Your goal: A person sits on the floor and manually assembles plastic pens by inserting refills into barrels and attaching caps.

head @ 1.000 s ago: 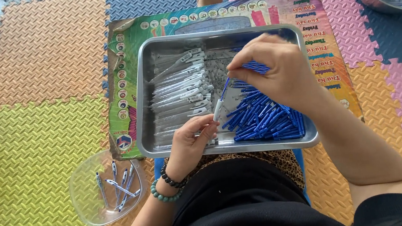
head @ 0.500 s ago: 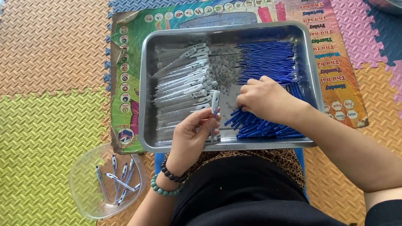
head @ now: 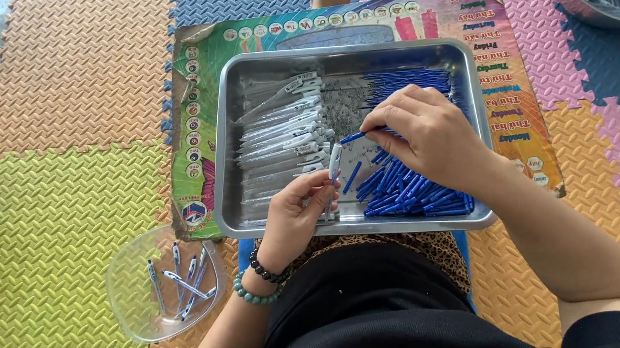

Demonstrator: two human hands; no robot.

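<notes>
**Steel tray, two pinches over loose parts**

Clear bowl (head: 165, 293) far left on the foam mat (head: 62, 223), a few finished pens inside, well apart from the tray (head: 226, 144). Risk there: easily knocked or tipped by the left forearm, being light and at the elbow's side.

Left half of tray: white barrels (head: 279, 135) stacked in rows. Stack loose; likely to slide and scatter if brushed.

Left hand (head: 295, 218) at the tray's near rim, beaded bracelets on the wrist. Fingers (head: 319, 188) narrowly closed, pinching one barrel (head: 334, 161) by its lower end, tilted up and slightly right. Grip low on the barrel, so the top end may wobble off line.

Between the hands: blue part (head: 362, 135), slim, lying near level, its free tip just beside the barrel's top. Touching or not: cannot tell. Misaligned meeting could jam or flick the part out of the pinch and into the pile.

Right hand (head: 429, 135) over the blue pile (head: 411, 186). Thumb and forefinger nipped tight on the blue part, other fingers curled in. Palm hides part of the pile; knuckles close enough to drag pieces over the rim.
</notes>
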